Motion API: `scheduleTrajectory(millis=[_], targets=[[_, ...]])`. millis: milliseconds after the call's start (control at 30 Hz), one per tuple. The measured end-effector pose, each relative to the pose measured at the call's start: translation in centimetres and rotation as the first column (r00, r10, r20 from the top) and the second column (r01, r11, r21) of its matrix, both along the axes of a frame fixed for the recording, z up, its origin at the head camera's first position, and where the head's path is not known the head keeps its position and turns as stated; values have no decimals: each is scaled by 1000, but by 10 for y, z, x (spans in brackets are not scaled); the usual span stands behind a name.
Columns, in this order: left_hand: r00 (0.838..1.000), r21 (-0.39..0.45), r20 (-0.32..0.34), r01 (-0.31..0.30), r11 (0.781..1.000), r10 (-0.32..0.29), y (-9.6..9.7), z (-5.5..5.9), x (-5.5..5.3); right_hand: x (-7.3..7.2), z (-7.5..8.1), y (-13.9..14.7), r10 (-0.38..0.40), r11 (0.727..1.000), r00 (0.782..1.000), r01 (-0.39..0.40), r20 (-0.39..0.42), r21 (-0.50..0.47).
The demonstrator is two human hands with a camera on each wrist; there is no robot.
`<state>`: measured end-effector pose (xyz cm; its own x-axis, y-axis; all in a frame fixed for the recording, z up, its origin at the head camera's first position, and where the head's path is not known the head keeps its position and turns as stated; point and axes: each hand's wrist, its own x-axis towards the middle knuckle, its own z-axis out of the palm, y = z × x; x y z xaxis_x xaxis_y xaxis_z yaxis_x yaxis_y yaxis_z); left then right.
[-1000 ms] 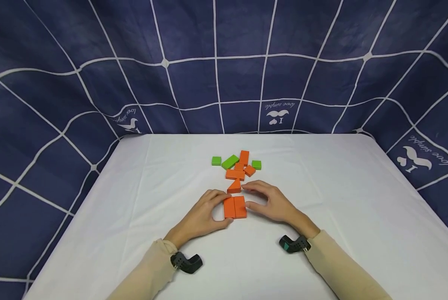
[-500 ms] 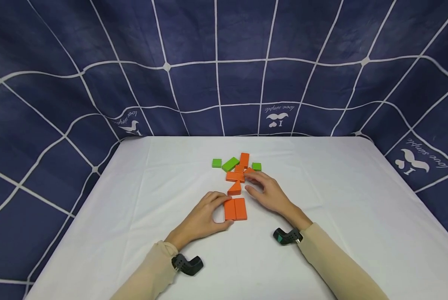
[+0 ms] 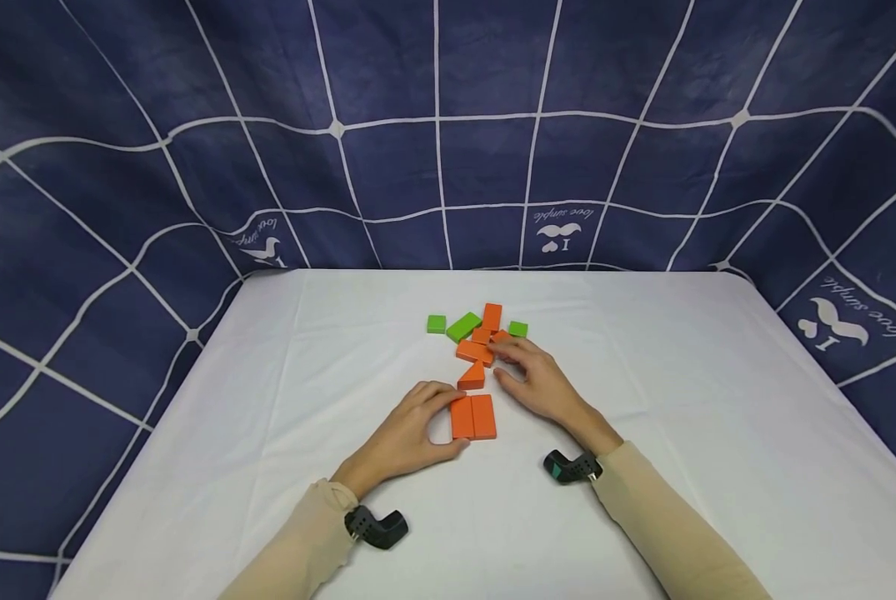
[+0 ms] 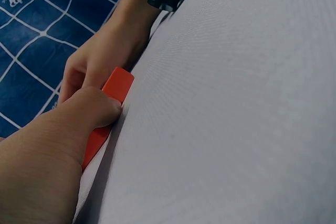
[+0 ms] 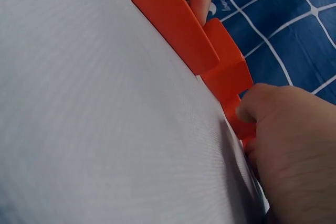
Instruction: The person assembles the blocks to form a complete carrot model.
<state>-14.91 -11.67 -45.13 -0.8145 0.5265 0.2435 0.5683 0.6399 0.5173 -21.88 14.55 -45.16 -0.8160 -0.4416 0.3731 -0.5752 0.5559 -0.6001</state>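
In the head view two orange rectangular blocks [image 3: 483, 417] lie side by side. My left hand [image 3: 410, 429] holds the left orange block [image 3: 462, 418] between its thumb at the near end and fingers at the far end. Just beyond sits an orange triangular block [image 3: 473, 377]. My right hand [image 3: 541, 383] has its fingertips at the right end of an orange oblong block [image 3: 473, 351], thumb apart from it. In the right wrist view that hand [image 5: 294, 135] covers part of the farther blocks.
Farther back lie a small orange block [image 3: 481, 335], an upright-lying orange block [image 3: 492, 317], and a partly hidden orange block [image 3: 499, 336]. Around them are a green oblong block [image 3: 463, 326] and two small green blocks, left [image 3: 436, 324] and right [image 3: 518, 329]. A blue curtain hangs behind the white-covered table [image 3: 680, 358].
My right hand has moved away from the right-hand near block, forward to the oblong orange block. That block has turned slightly, its right end nearer me. My left hand keeps its hold.
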Motion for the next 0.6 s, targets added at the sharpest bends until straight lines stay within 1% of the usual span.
scheduleTrajectory(millis=[100, 267, 367, 600], targets=[[1000, -4, 4, -1, 1000, 1, 1, 0, 0, 2, 2, 0, -2, 1000, 1000, 2, 0, 13], [1000, -6, 19, -6, 1000, 6, 1, -1, -1, 3, 2, 2, -33, 999, 999, 33, 2, 28], [1000, 1, 12, -5, 1000, 5, 1, -1, -1, 2, 1, 2, -46, 999, 999, 46, 1, 23], [1000, 4, 15, -4, 1000, 4, 1, -1, -1, 1, 1, 2, -43, 998, 999, 43, -11, 44]])
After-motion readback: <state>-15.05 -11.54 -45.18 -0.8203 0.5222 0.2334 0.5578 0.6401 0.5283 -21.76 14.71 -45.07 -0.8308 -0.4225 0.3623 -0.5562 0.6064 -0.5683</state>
